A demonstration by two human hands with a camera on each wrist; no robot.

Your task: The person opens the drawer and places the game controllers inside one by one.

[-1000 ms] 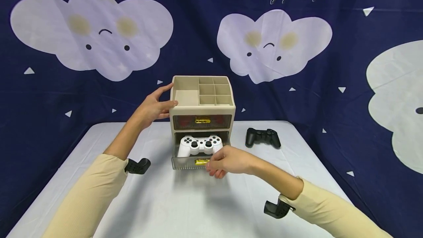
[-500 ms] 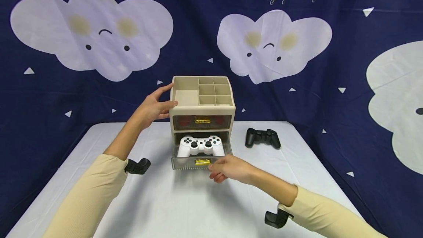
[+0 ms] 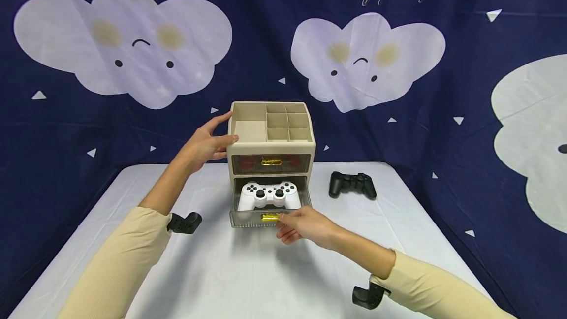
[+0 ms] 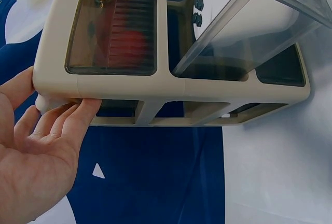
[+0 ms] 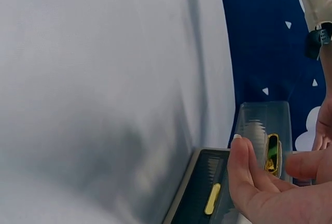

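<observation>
A beige desktop drawer organizer (image 3: 271, 147) stands on the white table. Its middle drawer (image 3: 248, 219) is pulled out, with a white game controller (image 3: 269, 195) lying inside. My left hand (image 3: 204, 145) holds the organizer's upper left side, thumb over the top rim and fingers along the side wall (image 4: 150, 86). At the drawer front, my right hand (image 3: 307, 225) is beside the gold handle (image 3: 270, 217). In the right wrist view, thumb and fingers are spread around that handle (image 5: 272, 154), with a gap between them; contact is unclear.
A black game controller (image 3: 352, 185) lies to the right of the organizer. The upper drawer (image 3: 271, 163) is closed, with something red behind its clear front. Below the pulled-out drawer, a closed drawer's gold handle (image 5: 212, 199) shows. A navy cloth with clouds hangs behind.
My right hand moved slightly down from the handle, then a little back up and left toward it. The drawer, the white controller and my left hand have not visibly moved.
</observation>
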